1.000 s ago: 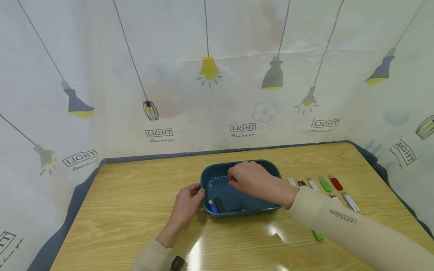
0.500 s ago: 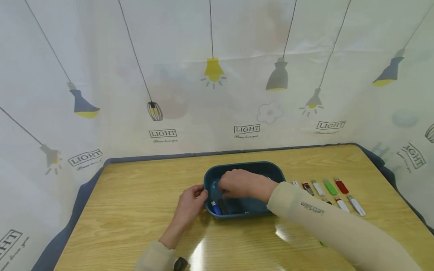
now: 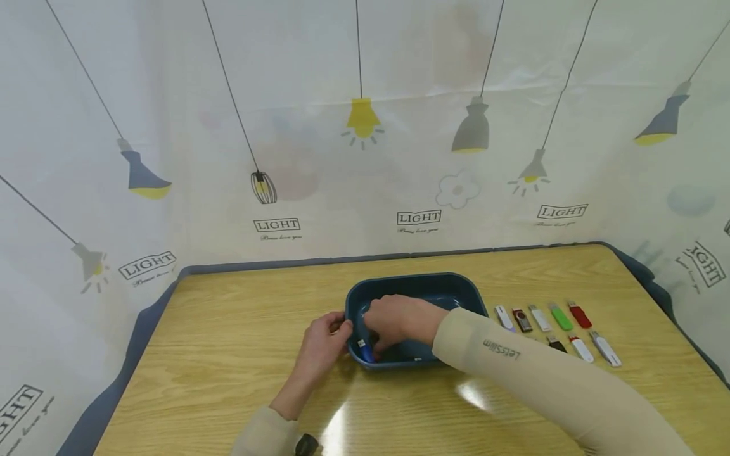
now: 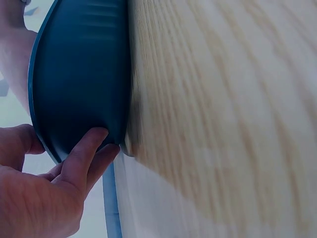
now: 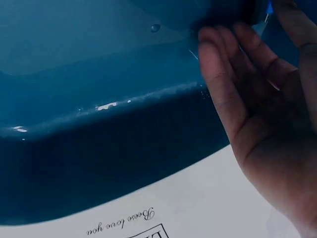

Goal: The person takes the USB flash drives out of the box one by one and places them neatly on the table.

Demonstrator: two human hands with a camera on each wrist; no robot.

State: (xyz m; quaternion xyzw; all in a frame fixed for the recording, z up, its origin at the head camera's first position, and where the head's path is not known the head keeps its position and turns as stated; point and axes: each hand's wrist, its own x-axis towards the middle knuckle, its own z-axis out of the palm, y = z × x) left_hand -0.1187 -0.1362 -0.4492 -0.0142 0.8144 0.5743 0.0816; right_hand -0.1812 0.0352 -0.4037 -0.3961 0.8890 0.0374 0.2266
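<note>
A dark blue tray stands on the wooden table. My left hand holds its left end, thumb at the rim and fingers against the outer wall. My right hand reaches down inside the tray at the left, fingers bent. Beside its fingertips lies a blue USB stick with a metal plug. At the upper right of the right wrist view, a dark object shows by the fingers; whether they pinch it is unclear. A small metal plug peeks out by the tray's front wall.
Right of the tray several USB sticks lie in rows: a green one, a red one, a black one and a grey-white one among them. The right sleeve crosses the table's front right.
My right hand has moved left and down into the tray, and now covers the black USB stick seen there before. My left hand keeps its hold on the tray's end.
</note>
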